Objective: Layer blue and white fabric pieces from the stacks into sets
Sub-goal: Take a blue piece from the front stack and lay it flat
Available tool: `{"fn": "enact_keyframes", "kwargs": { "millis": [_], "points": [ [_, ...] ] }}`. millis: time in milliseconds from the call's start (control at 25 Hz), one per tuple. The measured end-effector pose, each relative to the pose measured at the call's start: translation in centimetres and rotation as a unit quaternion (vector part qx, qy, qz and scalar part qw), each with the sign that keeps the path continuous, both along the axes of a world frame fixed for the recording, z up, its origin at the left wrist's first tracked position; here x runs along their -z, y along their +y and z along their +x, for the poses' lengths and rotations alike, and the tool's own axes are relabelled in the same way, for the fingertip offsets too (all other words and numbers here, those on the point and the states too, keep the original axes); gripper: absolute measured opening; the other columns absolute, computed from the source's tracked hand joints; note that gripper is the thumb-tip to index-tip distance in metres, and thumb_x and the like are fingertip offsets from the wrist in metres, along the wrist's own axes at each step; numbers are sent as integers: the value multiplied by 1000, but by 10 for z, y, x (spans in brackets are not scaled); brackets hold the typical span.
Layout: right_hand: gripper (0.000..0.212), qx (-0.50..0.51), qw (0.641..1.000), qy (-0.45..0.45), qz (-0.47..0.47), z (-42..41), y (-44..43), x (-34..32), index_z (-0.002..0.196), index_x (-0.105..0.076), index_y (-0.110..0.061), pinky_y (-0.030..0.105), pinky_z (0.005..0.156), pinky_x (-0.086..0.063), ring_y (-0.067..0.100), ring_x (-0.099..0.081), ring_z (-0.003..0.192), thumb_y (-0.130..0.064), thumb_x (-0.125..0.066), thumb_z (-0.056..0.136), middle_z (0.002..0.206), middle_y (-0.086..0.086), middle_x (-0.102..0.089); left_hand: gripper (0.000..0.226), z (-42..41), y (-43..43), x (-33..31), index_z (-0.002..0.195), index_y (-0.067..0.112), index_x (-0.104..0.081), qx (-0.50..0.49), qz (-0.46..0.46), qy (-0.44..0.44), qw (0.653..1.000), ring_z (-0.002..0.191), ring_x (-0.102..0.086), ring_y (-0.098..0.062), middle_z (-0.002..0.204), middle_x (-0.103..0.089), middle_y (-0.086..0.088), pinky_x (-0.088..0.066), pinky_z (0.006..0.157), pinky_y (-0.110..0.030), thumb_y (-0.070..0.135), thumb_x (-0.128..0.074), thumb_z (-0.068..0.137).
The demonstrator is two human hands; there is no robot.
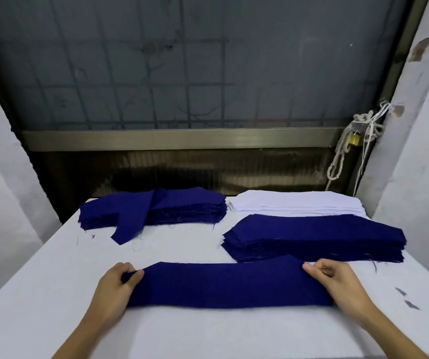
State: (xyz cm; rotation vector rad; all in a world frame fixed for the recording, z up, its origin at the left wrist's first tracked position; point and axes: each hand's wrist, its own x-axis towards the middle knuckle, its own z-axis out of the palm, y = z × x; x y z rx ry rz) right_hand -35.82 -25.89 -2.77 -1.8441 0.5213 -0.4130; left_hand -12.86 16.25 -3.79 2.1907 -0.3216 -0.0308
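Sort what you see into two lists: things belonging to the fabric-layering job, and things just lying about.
Belongs to the job: long dark blue fabric piece held by the left hand and right hand; left stack of dark blue fabric pieces; right stack of dark blue fabric pieces; stack of white fabric pieces.
Just lying about: knotted white rope; brass padlock; small dark fabric scraps.

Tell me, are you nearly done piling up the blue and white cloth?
Hardly started. No finished set shows. The left hand and right hand pinch one long dark blue fabric piece by its ends. Left to do: the white fabric stack and two thick dark blue fabric stacks behind.
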Motion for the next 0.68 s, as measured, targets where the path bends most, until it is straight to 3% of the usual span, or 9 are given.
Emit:
{"fn": "enact_keyframes", "kwargs": {
  "millis": [200, 360, 520, 680],
  "points": [
    [38, 53, 980, 76, -179, 0, -2, 24, 64, -59, -18, 40, 64, -49, 24, -65, 69, -42, -75, 87, 65, 2, -67, 33, 0, -2, 14, 67, 22, -52, -12, 101, -106, 989, 78, -52, -11, 78, -56, 9, -39, 64, -32, 26, -64, 97],
    [34, 94, 950, 75, -287, 1, 1, 28, 62, -56, -31, 28, 54, -37, 7, -55, 69, -43, -79, 82, 56, -8, -57, 32, 0, -2, 18, 68, 24, -51, -15, 119, -116, 986, 78, -50, -9, 79, -55, 10, -39, 64, -30, 29, -67, 95],
    [32, 89, 936, 71, -332, 1, 2, 26, 68, -53, -34, 24, 56, -37, 5, -53, 72, -35, -80, 85, 59, -14, -56, 28, -2, -2, 17, 71, 25, -52, -26, 114, -104, 988, 80, -50, -7, 80, -55, 11, -39, 65, -29, 27, -71, 92],
    [27, 112, 933, 55, -338, 1, 3, 15, 74, -51, -35, 25, 56, -39, 6, -52, 73, -32, -73, 91, 68, -12, -55, 27, 4, -8, 7, 88, 31, -50, -18, 98, -72, 992, 92, -49, -6, 94, -56, 15, -42, 75, -29, 21, -75, 86]
  ]
}}
